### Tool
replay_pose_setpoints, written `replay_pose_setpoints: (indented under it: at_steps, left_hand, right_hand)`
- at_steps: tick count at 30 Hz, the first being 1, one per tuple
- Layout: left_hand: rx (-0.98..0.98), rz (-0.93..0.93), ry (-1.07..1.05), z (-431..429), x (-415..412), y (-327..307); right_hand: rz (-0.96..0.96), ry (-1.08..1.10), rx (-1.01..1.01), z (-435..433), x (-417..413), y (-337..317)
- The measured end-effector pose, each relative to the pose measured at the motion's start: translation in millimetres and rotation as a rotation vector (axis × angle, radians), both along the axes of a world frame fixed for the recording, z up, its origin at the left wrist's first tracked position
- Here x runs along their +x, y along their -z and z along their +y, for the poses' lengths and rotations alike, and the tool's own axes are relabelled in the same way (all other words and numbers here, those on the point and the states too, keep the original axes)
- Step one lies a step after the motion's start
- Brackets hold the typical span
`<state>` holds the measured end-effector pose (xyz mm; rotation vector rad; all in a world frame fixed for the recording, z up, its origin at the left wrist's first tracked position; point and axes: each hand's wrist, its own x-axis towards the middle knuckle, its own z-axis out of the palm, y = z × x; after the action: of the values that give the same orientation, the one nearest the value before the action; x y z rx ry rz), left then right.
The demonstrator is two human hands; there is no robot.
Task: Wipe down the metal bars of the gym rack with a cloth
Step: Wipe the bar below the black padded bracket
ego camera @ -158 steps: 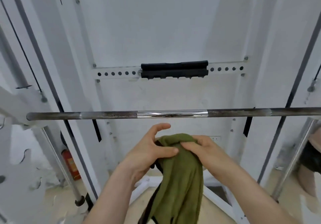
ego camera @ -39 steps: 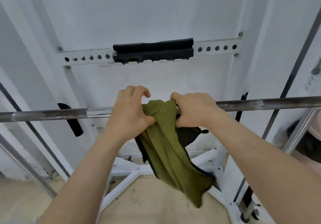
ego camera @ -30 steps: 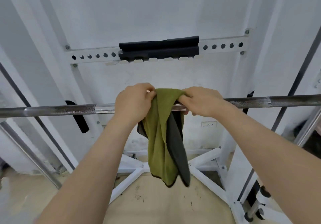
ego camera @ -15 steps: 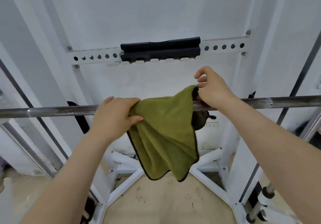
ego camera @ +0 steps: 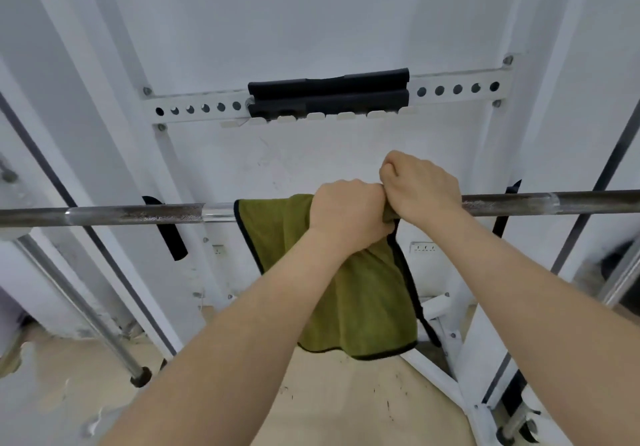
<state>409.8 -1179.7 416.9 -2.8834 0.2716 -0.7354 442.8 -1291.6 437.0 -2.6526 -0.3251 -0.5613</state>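
Observation:
A horizontal metal bar (ego camera: 138,214) of the gym rack crosses the view at mid height, dull and speckled with a shiny stretch near the middle. An olive-green cloth (ego camera: 360,293) with a dark edge is draped over it and hangs down in front. My left hand (ego camera: 348,213) grips the cloth around the bar, fingers curled. Directly to its right, touching it, my right hand (ego camera: 420,187) is fisted over the bar and holds the cloth's right edge. The bar under both hands is hidden.
A white perforated crossbar (ego camera: 194,109) with a black pad (ego camera: 329,94) is fixed above. White uprights (ego camera: 114,154) and slanted steel guide rods (ego camera: 86,310) flank the bar. White base struts (ego camera: 436,373) lie on the beige floor (ego camera: 332,407).
My hands spread the bunched cloth out along the bar. My left hand then slid right until it met my right hand, and both now grip the cloth over the bar.

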Motion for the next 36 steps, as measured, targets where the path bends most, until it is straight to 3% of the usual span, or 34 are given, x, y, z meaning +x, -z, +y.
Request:
replay_pose_setpoints:
  at_steps: [3,5,13,19,22,25,28,30,32,36]
  left_hand:
    - [-0.144,0.206,0.016,6.0,2.8,-17.2]
    - [-0.167,0.236,-0.016,23.9,1.0,-18.9]
    - [-0.127,-0.023,-0.258,159.1,-41.6,-0.4]
    - [-0.053,0.059,-0.089,35.9,-22.4,-1.4]
    - [-0.053,-0.043,0.008,2.6,-17.9,5.2]
    - [0.049,-0.057,0.093,53.3,-27.2,11.7]
    - [-0.010,-0.001,0.169,128.2,-42.7,10.2]
    - [-0.061,0.070,0.214,175.1,-55.0,5.0]
    - [-0.246,0.173,0.289,219.2,-71.9,-3.7]
    - [-0.481,0.074,0.113,323.1,-112.5,-10.5]
  right_hand:
    - [-0.030,-0.039,-0.045,-2.0,-5.9,2.2]
    - [-0.021,-0.052,-0.052,-2.4,-7.1,1.9]
    - [-0.034,0.033,-0.165,7.5,-10.2,8.0]
    - [-0.070,0.099,-0.220,12.1,-14.6,7.3]
    - [-0.029,0.108,-0.194,9.3,-15.7,7.8]
    - [-0.031,0.114,-0.127,19.5,-25.9,8.3]
    - [-0.081,-0.002,-0.033,72.0,-48.8,9.0]
    - [0.018,-0.174,-0.108,124.0,-64.7,5.5]
    - [0.161,-0.280,-0.240,175.0,-75.7,0.7]
    - [0.103,-0.155,-0.547,238.9,-73.8,-6.2]
